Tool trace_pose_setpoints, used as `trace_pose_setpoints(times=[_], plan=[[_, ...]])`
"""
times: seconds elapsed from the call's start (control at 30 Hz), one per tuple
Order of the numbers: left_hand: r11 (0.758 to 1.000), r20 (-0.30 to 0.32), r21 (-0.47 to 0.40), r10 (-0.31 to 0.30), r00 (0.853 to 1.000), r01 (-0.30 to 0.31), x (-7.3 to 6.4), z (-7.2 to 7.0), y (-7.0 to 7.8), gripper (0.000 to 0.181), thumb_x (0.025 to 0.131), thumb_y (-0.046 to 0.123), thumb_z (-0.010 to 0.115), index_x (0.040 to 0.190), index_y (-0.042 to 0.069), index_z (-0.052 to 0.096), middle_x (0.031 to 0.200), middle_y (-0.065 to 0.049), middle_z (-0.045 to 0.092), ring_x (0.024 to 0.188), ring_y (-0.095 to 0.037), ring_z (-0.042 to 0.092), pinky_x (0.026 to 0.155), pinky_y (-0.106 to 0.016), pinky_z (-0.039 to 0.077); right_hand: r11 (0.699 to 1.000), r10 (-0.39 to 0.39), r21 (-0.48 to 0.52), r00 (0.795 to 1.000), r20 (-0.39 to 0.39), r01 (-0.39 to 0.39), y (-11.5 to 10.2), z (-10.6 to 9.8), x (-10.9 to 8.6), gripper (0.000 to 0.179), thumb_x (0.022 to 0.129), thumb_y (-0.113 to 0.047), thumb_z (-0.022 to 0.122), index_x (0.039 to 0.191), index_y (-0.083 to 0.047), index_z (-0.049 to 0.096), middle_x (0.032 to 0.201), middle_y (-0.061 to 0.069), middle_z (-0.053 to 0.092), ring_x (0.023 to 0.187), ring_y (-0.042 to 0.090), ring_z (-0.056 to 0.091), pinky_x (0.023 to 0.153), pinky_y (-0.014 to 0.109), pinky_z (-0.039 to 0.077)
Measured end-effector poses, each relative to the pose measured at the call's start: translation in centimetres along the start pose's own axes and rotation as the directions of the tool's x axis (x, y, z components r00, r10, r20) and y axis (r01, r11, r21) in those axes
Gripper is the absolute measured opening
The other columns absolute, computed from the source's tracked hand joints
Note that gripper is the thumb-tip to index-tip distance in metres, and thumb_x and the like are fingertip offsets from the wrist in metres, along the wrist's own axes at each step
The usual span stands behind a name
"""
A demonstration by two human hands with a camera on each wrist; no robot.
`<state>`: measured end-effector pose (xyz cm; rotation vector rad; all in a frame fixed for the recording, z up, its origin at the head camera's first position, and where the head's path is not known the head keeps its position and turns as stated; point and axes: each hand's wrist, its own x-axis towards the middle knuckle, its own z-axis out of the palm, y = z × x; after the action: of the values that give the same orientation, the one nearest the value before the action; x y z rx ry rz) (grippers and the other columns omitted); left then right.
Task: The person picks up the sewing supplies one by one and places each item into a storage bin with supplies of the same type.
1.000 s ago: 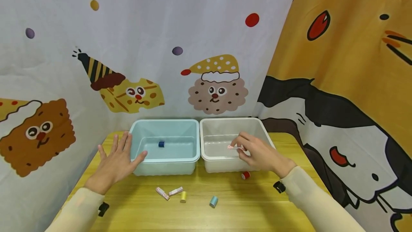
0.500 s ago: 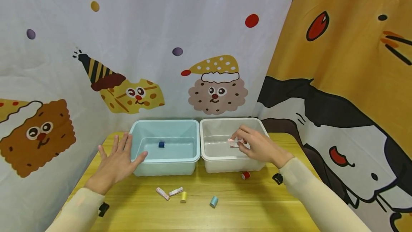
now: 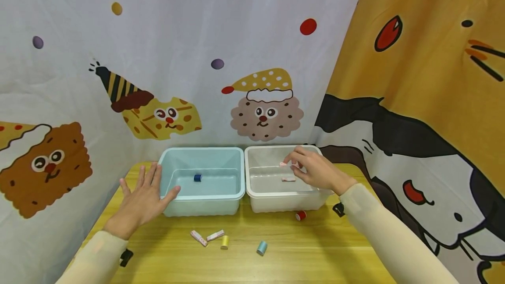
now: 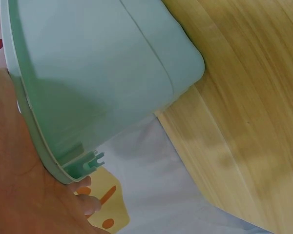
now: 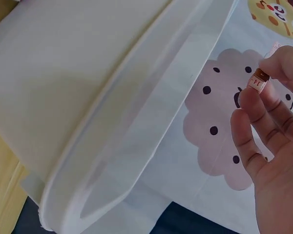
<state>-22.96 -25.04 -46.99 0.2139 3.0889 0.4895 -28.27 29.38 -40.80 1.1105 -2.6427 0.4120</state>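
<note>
My right hand [image 3: 313, 168] is over the white bin [image 3: 289, 203], its thumb and fingertips pinching a small pink-and-white folded tape measure [image 5: 257, 81] with red printed marks. The fingers cover part of it. Another pink-and-white folded strip [image 3: 288, 179] lies on the floor of that bin, below the hand. My left hand [image 3: 140, 200] rests with spread, straight fingers against the left side of the light blue bin [image 3: 201, 205]. Inside the blue bin sits a dark blue thread spool [image 3: 197, 178].
On the wooden table [image 3: 244, 271], in front of the bins, lie two pink-and-white strips [image 3: 199, 238], a yellow spool [image 3: 224, 242] and a light blue spool [image 3: 262, 248]. A red spool [image 3: 301, 215] lies close to the white bin's front. A printed curtain [image 3: 177, 25] hangs behind.
My right hand has moved up and toward the back of the white bin, still pinching the tape measure. The strip on the bin floor has come into view. My left hand stays put.
</note>
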Motion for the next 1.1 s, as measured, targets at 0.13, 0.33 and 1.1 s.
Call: trace_pose_setpoints(times=[0.13,0.33,1.1], plan=[[1.0,0.005,0.0,-0.003,1.0,0.003,0.0,0.0,0.0,0.122,0.112,0.088,0.04,0.185,-0.005,0.007,0.195,-0.028,-0.003,0.18,-0.062,-0.004,0.123,-0.098,-0.022,1.0,0.018,0.005,1.0,0.008,-0.018,0.4,0.0,0.3,0.026,0.111,-0.007,0.076,0.133,-0.021,0.082,0.116,-0.002,0.073,0.09,0.008,0.065,0.075,0.025,0.059],[1.0,0.004,-0.001,-0.005,1.0,0.005,-0.1,0.1,-0.1,0.122,0.112,0.088,0.04,0.185,-0.005,0.008,0.195,-0.028,-0.002,0.179,-0.063,-0.002,0.123,-0.099,-0.021,0.999,0.049,0.005,0.999,0.021,-0.05,1.1,0.0,0.7,0.026,0.112,-0.008,0.075,0.133,-0.021,0.084,0.12,-0.001,0.074,0.087,0.01,0.064,0.075,0.026,0.06],[1.0,-0.003,0.007,-0.002,1.0,0.002,-0.1,0.0,0.0,0.121,0.112,0.087,0.04,0.185,-0.005,0.009,0.195,-0.029,0.0,0.179,-0.062,-0.003,0.123,-0.1,-0.018,0.991,0.131,0.014,0.99,0.05,-0.132,4.1,0.0,1.2,0.032,0.11,-0.007,0.079,0.136,-0.024,0.084,0.119,0.001,0.074,0.094,0.013,0.068,0.08,0.033,0.062]])
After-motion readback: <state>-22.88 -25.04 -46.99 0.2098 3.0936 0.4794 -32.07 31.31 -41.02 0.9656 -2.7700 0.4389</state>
